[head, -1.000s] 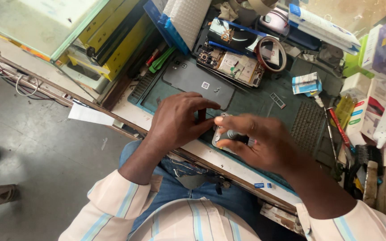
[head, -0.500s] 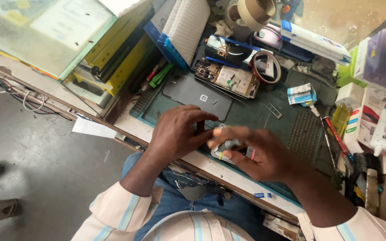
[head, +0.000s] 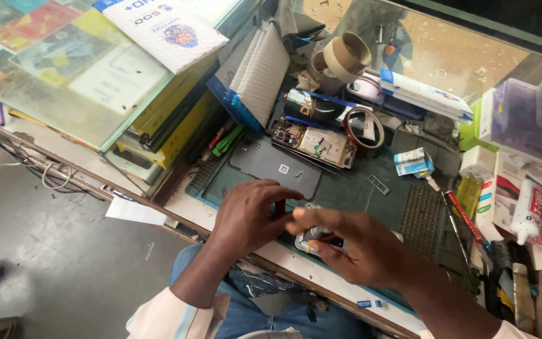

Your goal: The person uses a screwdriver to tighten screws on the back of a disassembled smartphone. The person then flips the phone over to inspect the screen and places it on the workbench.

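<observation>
My left hand (head: 248, 213) and my right hand (head: 352, 242) meet over a small silver-edged phone-like device (head: 318, 239) at the near edge of a green work mat (head: 346, 198). Both hands grip it; most of the device is hidden under the fingers. Just beyond the left hand lies a grey phone back cover (head: 275, 167). Farther back sits an opened phone (head: 313, 143) with its circuit board showing.
Rolls of tape (head: 343, 55) and a ring of tape (head: 363, 127) lie at the back. A small blue-white box (head: 413, 161), a red-handled tool (head: 464, 219), a white tube (head: 526, 210) and packets crowd the right. Stacked boxes under a glass top (head: 64, 69) fill the left.
The view has tilted upward, so the bench's back part shows more. My hands stay together on the device, with the right fingers shifting over it.
</observation>
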